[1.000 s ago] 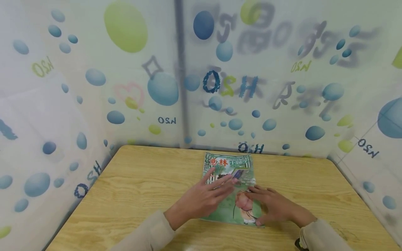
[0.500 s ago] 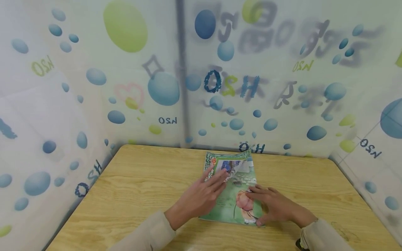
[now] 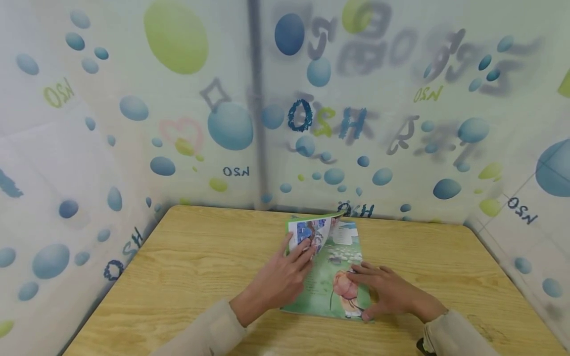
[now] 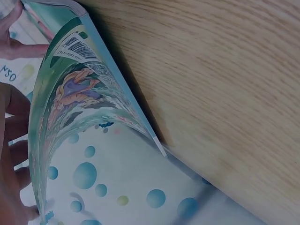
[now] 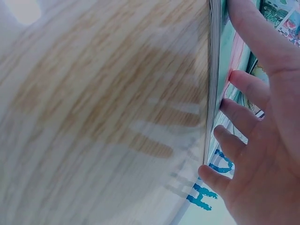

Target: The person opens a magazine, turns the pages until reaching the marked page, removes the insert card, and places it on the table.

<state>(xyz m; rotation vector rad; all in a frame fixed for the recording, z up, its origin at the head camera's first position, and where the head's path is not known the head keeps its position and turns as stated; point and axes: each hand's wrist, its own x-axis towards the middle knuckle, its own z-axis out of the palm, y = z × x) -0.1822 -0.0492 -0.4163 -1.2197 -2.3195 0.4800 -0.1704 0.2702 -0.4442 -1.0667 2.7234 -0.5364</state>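
A magazine (image 3: 318, 299) with a green illustrated page lies on the table, and its front cover (image 3: 304, 232) stands bent up toward the left. My left hand (image 3: 282, 279) touches the inner side of that cover with extended fingers. In the left wrist view the cover (image 4: 77, 89) bows up from the spine, its barcode facing the camera, with the left-hand fingers (image 4: 16, 152) behind it. My right hand (image 3: 394, 294) rests on the magazine's lower right side, fingers spread. Seen from the right wrist, fingertips and thumb of the right hand (image 5: 258, 154) lie along the page edges (image 5: 213, 70).
The wooden table (image 3: 200, 257) extends on both sides of the magazine. A pale curtain (image 3: 401, 163) printed with blue and green drops hangs right behind the table's far edge and along both sides. A dark wristband (image 3: 423, 346) shows at the right sleeve.
The front cover has gone from lying nearly flat to lifted and bent over leftward, uncovering the page beneath. My left hand has shifted slightly left with it; the right hand has stayed in place.
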